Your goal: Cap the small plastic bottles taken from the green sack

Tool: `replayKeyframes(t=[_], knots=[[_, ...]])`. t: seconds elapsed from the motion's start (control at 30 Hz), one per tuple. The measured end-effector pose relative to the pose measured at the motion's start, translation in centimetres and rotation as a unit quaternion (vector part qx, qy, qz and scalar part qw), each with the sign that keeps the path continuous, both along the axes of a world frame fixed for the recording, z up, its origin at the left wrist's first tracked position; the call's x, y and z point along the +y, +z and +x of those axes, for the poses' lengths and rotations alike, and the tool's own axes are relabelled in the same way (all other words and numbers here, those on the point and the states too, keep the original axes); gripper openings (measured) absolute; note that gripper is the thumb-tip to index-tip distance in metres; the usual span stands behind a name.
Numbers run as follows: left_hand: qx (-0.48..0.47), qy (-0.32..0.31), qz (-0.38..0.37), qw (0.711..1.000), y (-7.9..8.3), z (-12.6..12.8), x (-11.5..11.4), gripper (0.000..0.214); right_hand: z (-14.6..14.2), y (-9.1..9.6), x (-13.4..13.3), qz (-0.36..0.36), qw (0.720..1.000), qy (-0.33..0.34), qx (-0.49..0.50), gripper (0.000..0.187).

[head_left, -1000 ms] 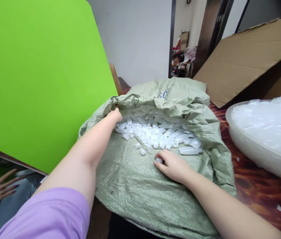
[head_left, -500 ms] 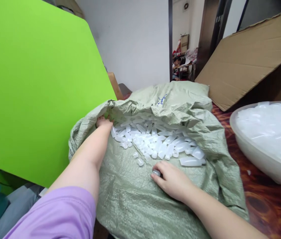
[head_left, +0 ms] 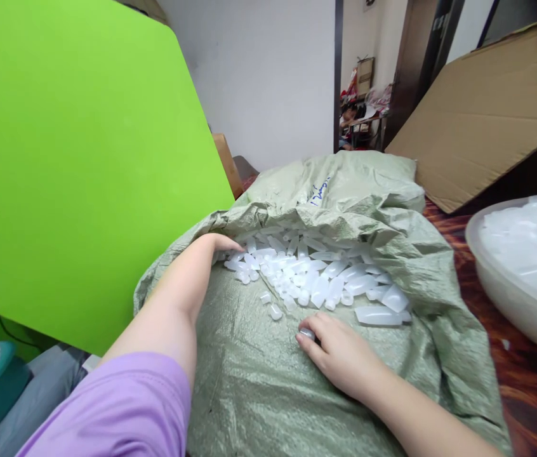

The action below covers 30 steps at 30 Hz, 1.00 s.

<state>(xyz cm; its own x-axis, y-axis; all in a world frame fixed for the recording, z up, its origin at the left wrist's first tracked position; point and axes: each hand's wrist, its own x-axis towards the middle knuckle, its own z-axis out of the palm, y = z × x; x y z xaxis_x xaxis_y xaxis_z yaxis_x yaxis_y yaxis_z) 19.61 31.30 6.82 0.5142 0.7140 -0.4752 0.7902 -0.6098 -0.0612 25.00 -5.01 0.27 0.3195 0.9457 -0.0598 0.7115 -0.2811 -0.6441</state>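
A green woven sack (head_left: 244, 374) lies with its mouth open towards me. Many translucent white plastic pieces (head_left: 297, 273), some long and tapered, some short and round, spill across its lower side. My left hand (head_left: 221, 242) reaches under the sack's upper rim at the left, beside the pieces. Its thumb side shows; the other fingers are hidden. Nearer to me, my right hand (head_left: 330, 346) rests on the sack below the pile, its thumb and fingers curled round a small shiny greyish piece (head_left: 307, 333). Two short pieces lie loose just left of it.
At the right a large translucent tub (head_left: 492, 273) heaped with white pieces stands on a reddish-brown patterned surface (head_left: 516, 381). A cardboard sheet (head_left: 478, 114) leans behind it. A bright green panel (head_left: 82, 158) rises at the left, above a teal tub (head_left: 6, 374). Someone sits beyond the doorway.
My left hand has shifted rightwards along the sack's rim, towards the pile, and its fingers are now hidden. My right hand stays in place, still holding the small piece. The view has turned slightly left.
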Motion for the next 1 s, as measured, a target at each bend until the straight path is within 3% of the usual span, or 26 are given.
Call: replayKeyframes(t=[0.17, 0.37, 0.63, 0.83, 1.0], knots=[[0.019, 0.069, -0.060, 0.996, -0.4, -0.1, 0.6, 0.074, -0.1, -0.1, 0.0, -0.014, 1.000, -0.004, -0.001, 0.029], [0.031, 0.103, -0.095, 0.990, -1.6, 1.9, 0.9, 0.057, -0.2, 0.4, 0.3, -0.035, 0.999, -0.009, -0.001, 0.029], [-0.027, 0.051, -0.104, 0.993, -2.1, 2.4, 0.5, 0.057, -0.2, 0.6, 0.5, -0.040, 0.999, -0.014, 0.002, 0.028], [-0.095, -0.032, -0.078, 0.992, -1.6, 1.2, -0.7, 0.095, -0.1, 0.5, 0.3, -0.031, 0.999, -0.011, 0.009, 0.027], [-0.080, -0.063, -0.093, 0.991, -0.5, -0.8, -1.7, 0.073, 0.0, 0.5, 0.2, -0.029, 1.000, -0.005, 0.011, 0.028]])
